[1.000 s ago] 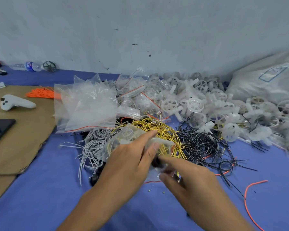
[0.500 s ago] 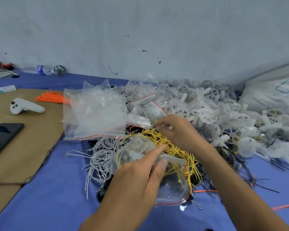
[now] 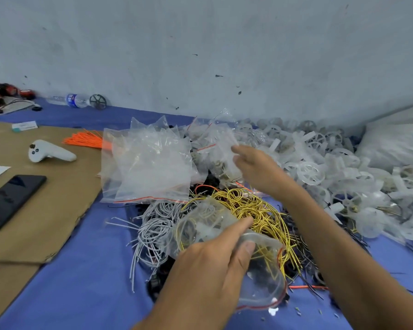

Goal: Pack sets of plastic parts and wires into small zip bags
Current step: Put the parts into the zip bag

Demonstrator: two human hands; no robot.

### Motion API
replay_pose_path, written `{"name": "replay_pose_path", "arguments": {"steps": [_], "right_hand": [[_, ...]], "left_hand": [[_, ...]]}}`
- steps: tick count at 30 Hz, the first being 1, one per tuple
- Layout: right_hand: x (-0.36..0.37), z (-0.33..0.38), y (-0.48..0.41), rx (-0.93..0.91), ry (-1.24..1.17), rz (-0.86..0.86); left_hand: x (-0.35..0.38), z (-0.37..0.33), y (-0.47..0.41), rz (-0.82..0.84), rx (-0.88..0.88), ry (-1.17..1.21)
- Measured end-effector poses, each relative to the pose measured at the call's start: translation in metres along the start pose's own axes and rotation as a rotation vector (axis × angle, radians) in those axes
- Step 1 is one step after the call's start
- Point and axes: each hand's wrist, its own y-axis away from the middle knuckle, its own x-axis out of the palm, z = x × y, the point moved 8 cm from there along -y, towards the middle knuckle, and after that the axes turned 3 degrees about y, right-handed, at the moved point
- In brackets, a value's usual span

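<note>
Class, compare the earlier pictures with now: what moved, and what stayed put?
The right hand left the zip bag and reached forward, past the yellow wires, to the heap of small bags. The left hand still holds the zip bag.

Pinches a small zip bag (image 3: 262,284) with the left hand (image 3: 210,265), low at near centre: forefinger stretched forward over the top, thumb pressed in from the side, forearm entering from the bottom edge. Reaches forward and leftward above it with the right hand (image 3: 258,170), bare forearm slanting up from lower right, fingers (image 3: 239,149) loosely extended, motion-blurred, gripping nothing visible.
</note>
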Motion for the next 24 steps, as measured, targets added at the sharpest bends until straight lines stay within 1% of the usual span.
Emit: {"name": "replay_pose_path", "arguments": {"steps": [1,3,4,6,9,13,16,17,19,20,21,24], "right_hand": [[-0.014,-0.002,0.008,0.007,-0.089,-0.045],[-0.035,-0.007,0.026,0.018,-0.261,-0.085],[-0.043,-0.007,0.034,0.011,-0.315,-0.085],[-0.054,-0.007,0.048,-0.005,-0.344,-0.082],[-0.062,-0.005,0.053,0.011,-0.285,-0.111],[-0.063,0.005,0.033,0.0,-0.234,-0.118],[-0.072,0.017,0.005,-0.04,-0.24,-0.282],[-0.07,0.017,-0.007,-0.03,-0.207,-0.296],[-0.05,0.014,-0.035,0.016,0.007,-0.18],[-0.043,0.011,-0.045,0.042,0.09,-0.152],[-0.041,0.007,-0.051,0.073,0.112,-0.167],[-0.043,0.002,-0.055,0.111,-0.024,-0.235]], "left_hand": [[0.0,0.0,0.0,0.0,0.0,0.004],[0.0,0.0,-0.001,-0.001,-0.008,0.017],[0.0,0.0,-0.002,-0.004,-0.01,0.022],[0.001,-0.001,-0.005,-0.011,-0.009,0.019],[0.004,-0.003,-0.008,-0.026,-0.003,0.013],[0.007,-0.005,-0.004,-0.018,-0.012,0.01],[0.006,-0.005,0.0,-0.026,-0.007,-0.001],[0.005,-0.005,0.0,-0.028,-0.008,0.002],[0.006,-0.004,0.0,-0.023,-0.015,0.013],[0.006,-0.003,-0.001,-0.021,-0.017,0.013],[0.007,-0.002,-0.002,-0.019,-0.019,0.013],[0.007,0.002,-0.001,-0.022,-0.028,0.015]]}}
